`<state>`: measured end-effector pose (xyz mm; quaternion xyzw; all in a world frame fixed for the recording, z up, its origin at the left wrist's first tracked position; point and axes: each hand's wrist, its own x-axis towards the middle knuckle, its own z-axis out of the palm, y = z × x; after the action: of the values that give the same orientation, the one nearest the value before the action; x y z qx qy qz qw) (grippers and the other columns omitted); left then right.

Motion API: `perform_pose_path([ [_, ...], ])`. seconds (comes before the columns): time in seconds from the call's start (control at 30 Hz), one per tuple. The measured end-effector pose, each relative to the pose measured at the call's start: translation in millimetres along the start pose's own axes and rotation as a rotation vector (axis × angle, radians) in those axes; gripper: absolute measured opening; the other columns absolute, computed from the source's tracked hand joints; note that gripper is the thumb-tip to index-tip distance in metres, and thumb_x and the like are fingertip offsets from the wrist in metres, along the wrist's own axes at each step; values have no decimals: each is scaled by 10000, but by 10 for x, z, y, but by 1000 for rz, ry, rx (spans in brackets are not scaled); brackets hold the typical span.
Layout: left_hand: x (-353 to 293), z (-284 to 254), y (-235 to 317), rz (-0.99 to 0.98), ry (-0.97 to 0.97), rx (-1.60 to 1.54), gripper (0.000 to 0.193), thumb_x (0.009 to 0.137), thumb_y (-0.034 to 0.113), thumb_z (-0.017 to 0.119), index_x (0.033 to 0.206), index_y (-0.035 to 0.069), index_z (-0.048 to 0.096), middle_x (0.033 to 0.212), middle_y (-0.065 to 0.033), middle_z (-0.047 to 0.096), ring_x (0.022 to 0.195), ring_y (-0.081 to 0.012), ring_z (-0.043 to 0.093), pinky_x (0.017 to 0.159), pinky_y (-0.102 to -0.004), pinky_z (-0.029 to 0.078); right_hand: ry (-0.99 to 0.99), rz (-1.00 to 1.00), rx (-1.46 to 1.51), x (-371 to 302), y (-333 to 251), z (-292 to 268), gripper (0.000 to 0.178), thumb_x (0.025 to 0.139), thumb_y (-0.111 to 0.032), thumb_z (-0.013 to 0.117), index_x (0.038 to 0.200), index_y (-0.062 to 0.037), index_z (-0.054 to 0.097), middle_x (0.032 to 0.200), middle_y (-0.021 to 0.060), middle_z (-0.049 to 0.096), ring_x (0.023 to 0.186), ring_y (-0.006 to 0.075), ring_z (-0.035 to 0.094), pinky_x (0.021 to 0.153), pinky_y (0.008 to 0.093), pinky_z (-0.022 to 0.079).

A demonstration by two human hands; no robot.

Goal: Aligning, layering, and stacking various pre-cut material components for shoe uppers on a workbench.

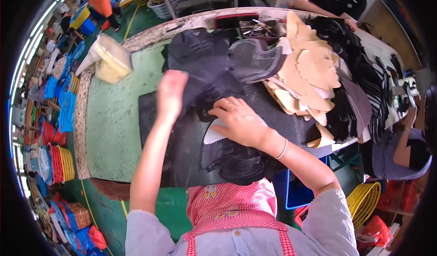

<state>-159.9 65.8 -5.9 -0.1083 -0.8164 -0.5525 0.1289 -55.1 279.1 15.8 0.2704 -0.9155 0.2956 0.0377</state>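
The white piece's (213, 136) visible end points toward the surface's (111, 119) near-left corner, long axis partly hidden; right hand's (239, 121) fingers half-curled over it, hold unclear; left hand (172, 92) blurred, can't tell its grip

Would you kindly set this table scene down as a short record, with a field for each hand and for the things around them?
Left hand: blurred, beside the black pieces; grip unclear
Right hand: over a white piece, fingers bent; grip unclear
Tan pieces: overlapping in a pile, to the right of the black pieces
Surface: black sheet lying on a green tabletop
Container: white, near the table's far left corner
Clothing: red checked apron
Others: a person across the table, at far right
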Motion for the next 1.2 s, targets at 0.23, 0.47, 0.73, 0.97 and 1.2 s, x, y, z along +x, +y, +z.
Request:
perform_pose_path([
  [0.23, 305, -910, 954, 18, 470, -546, 308, 1020, 297, 593, 1149, 20, 631, 1132, -63, 673, 967, -150, 655, 844, -307, 538, 350, 235, 102, -228, 516, -535, 287, 851, -161, 734, 1101, -33, 677, 1096, 141, 682, 1049, 328, 639, 951, 411, 493],
  [0.47, -523, 31, 837, -122, -432, -261, 135, 983, 133, 645, 1064, 26, 656, 942, 43, 626, 883, -37, 543, 812, -209, 452, 464, 871, -755, -772, 1896, -1076, 674, 830, -481, 722, 1273, 1, 561, 1349, 213, 543, 1333, 323, 458, 1136, 544, 250],
  [0.73, -632, 358, 1097, 478, -525, 14, 276, 862, -29, 681, 1129, 36, 676, 1151, -109, 682, 1084, -252, 658, 925, -359, 520, 872, 564, -12, -574, 1656, -1308, 305, 805, 89, 580, 1080, -45, 574, 866, 109, 620, 772, 219, 610, 754, 326, 499],
  [0.97, -612, 459, 1158, -291, -830, -396, 376, 1051, 412, 471, 1147, 57, 546, 914, -51, 670, 741, -116, 646, 585, -223, 468, 340, 334, -3, -396, 245, -1226, 136, 864, -159, 587, 796, -41, 584, 713, 157, 607, 674, 368, 627, 642, 413, 497],
  [1.2, -631, 512, 1326, -439, -1125, -815, 348, 1090, 355, 382, 968, 64, 527, 787, -25, 600, 655, -92, 616, 473, -192, 426, -20, -28, 179, -478, 42, -1328, 158, 922, -187, 614, 881, -37, 584, 700, 140, 581, 684, 350, 604, 650, 413, 467],
])
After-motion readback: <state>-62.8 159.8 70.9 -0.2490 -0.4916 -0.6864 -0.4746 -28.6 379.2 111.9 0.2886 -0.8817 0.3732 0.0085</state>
